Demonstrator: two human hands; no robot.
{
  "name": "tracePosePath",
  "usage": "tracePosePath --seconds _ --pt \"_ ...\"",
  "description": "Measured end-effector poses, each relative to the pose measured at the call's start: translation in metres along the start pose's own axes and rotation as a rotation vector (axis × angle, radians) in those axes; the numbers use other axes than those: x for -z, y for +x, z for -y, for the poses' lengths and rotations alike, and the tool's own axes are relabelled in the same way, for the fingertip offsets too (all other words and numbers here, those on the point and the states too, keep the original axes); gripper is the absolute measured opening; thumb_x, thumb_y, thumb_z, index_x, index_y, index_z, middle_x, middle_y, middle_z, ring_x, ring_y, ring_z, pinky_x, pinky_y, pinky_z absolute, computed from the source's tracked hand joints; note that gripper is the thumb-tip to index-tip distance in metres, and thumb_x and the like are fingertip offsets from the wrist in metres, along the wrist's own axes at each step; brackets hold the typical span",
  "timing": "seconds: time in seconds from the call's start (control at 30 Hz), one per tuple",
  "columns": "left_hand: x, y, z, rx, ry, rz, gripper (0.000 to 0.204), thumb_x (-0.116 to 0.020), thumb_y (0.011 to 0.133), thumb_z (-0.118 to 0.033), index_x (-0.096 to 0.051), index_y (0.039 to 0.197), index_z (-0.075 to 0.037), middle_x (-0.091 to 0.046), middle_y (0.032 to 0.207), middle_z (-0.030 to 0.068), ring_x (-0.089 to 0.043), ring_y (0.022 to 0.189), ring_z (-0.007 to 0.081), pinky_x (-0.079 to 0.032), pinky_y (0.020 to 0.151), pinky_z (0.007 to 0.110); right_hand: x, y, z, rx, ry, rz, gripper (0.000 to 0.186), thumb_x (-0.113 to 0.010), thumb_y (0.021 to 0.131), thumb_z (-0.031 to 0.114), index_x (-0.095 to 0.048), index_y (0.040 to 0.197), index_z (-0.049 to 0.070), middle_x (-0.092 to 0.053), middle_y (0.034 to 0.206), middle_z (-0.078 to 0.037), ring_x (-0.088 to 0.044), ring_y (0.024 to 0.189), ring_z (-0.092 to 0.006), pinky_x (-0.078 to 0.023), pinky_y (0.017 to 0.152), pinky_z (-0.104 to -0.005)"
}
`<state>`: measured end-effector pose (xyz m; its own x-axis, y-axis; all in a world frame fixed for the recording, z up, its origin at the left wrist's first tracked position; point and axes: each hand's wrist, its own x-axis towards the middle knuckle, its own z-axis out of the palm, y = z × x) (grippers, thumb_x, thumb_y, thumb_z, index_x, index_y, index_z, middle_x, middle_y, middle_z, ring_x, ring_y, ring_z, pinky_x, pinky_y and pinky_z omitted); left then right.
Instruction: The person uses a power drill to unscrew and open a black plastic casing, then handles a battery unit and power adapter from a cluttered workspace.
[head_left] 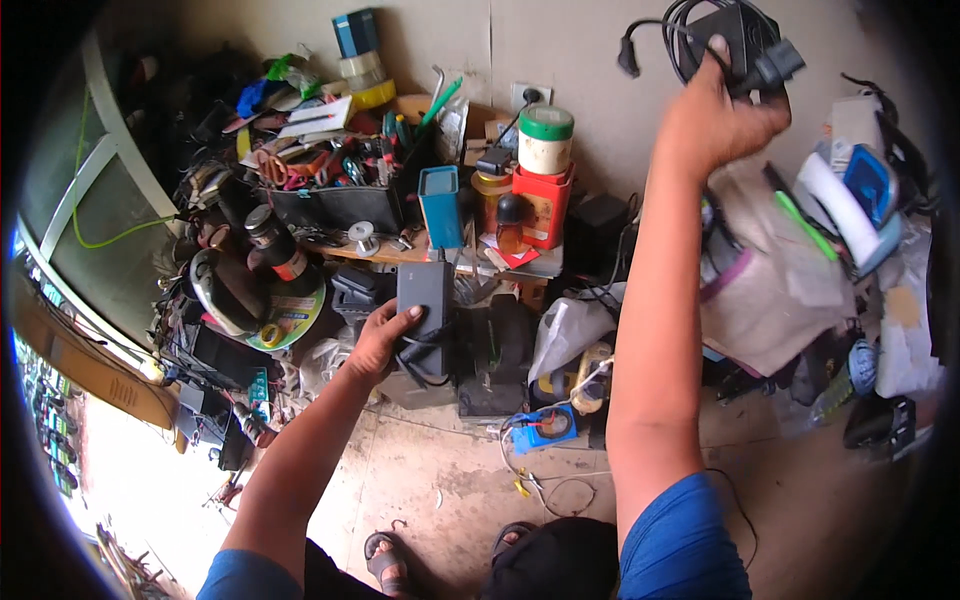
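My left hand (pixel 378 342) grips a flat, dark power adapter (pixel 424 290) upright, thumb across its face. A black cable loops below the thumb. Raised high at the right, my right hand (pixel 718 125) is closed round another black power adapter (pixel 738 35) with its cable coiled about it. A plug (pixel 628 58) dangles from that bundle on the left, and a blocky connector (pixel 780 64) juts out on the right. Behind the left hand's adapter stands a blue open-topped container (pixel 440 205). Part of each adapter is covered by my fingers.
A black bin (pixel 335 208) crammed with hand tools stands on the cluttered bench. Beside it are a red container (pixel 543 205) and a green-lidded jar (pixel 546 140). A blue meter-like device (pixel 543 428) with wires lies low in front. Bags and loose items pile up at right.
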<state>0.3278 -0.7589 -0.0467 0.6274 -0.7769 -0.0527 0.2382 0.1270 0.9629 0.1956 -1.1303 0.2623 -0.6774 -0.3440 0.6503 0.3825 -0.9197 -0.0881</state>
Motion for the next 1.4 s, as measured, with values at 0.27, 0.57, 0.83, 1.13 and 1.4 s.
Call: tracePosePath --seconds 0.27,0.57,0.83,1.13,1.4 --pt "-0.009 -0.098 -0.047 -0.014 -0.081 -0.179 0.045 -0.082 0.096 -0.025 -0.068 0.129 0.002 -0.077 0.111 0.0083 -0.074 0.097 0.0185 -0.06 0.089 0.033 0.119 0.006 0.277 -0.605 0.025 0.638 0.049 -0.086 0.091 0.003 -0.057 0.129 -0.002 -0.068 0.127 -0.011 -0.067 0.113 -0.0201 -0.056 0.1 -0.0359" --pt "-0.003 -0.233 -0.113 -0.085 -0.141 -0.322 0.039 -0.077 0.099 -0.037 -0.07 0.116 -0.002 -0.077 0.1 0.0071 -0.073 0.083 0.0181 -0.061 0.077 0.031 0.271 -0.189 0.406 -1.282 -0.618 2.153 0.06 -0.094 0.072 0.031 -0.072 0.116 -0.004 -0.078 0.113 -0.022 -0.076 0.105 -0.035 -0.059 0.096 -0.0426" --pt "-0.011 -0.287 -0.097 -0.007 -0.277 -0.205 0.036 -0.074 0.101 -0.034 -0.068 0.116 -0.001 -0.076 0.102 0.0094 -0.074 0.087 0.0195 -0.062 0.079 0.033 0.465 -0.367 0.451 -1.446 -0.809 2.262 0.047 -0.094 0.064 0.037 -0.078 0.077 -0.005 -0.077 0.077 -0.021 -0.076 0.072 -0.0301 -0.061 0.074 -0.0399" --pt "-0.002 -0.307 -0.101 0.01 -0.308 -0.153 0.036 -0.074 0.1 -0.035 -0.07 0.118 -0.004 -0.076 0.102 0.007 -0.075 0.085 0.018 -0.063 0.077 0.032 0.493 -0.388 0.423 -1.28 -0.686 2.242 0.05 -0.089 0.078 0.035 -0.073 0.092 -0.009 -0.075 0.082 -0.017 -0.073 0.069 -0.0241 -0.061 0.066 -0.0404" --pt "0.009 -0.311 -0.097 0.049 -0.183 -0.132 0.044 -0.072 0.101 -0.038 -0.069 0.124 -0.001 -0.077 0.104 0.0112 -0.076 0.09 0.0249 -0.063 0.085 0.037 0.183 -0.194 0.434 -2.124 0.573 1.066 0.085 -0.064 0.102 0.067 -0.044 0.162 0.01 -0.056 0.158 -0.013 -0.058 0.139 -0.0273 -0.052 0.109 -0.0474"
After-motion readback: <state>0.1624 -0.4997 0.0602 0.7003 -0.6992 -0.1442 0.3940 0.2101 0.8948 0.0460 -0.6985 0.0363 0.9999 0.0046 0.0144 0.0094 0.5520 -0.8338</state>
